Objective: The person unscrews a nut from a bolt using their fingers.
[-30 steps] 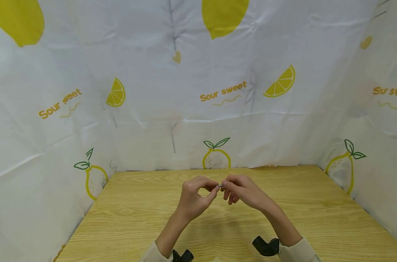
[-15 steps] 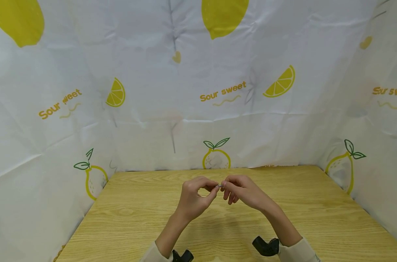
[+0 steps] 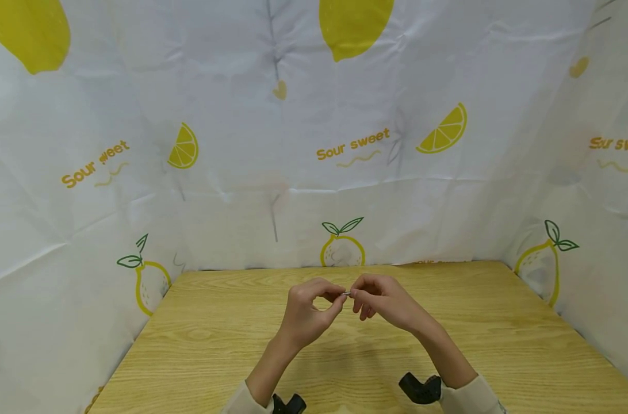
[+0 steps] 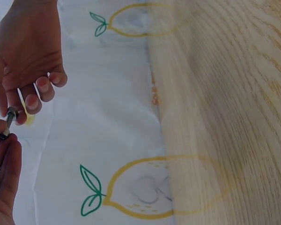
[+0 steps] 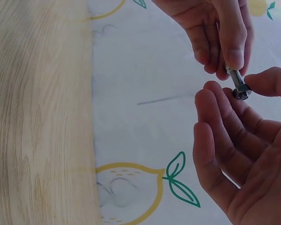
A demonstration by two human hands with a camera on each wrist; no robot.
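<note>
A small metal bolt (image 5: 236, 78) with a threaded shank is held in the air between both hands, above the wooden table. My left hand (image 3: 310, 313) pinches one end of it between thumb and fingertips. At the other end sits a hex nut (image 5: 242, 91), which the thumb and a finger of my right hand (image 3: 387, 303) pinch. In the left wrist view the bolt (image 4: 9, 121) spans the short gap between the two hands' fingertips. The right hand's other fingers curl loosely below. The bolt's end inside the left fingers is hidden.
The wood-grain table (image 3: 215, 345) lies under both hands. A white lemon-print sheet (image 3: 241, 144) hangs behind it and along both sides. Black wrist mounts (image 3: 420, 389) show by the sleeves at the bottom.
The right hand's thumb and fingers have shifted slightly around the nut end, with the index finger more bent. My left hand stays still, holding the bolt.
</note>
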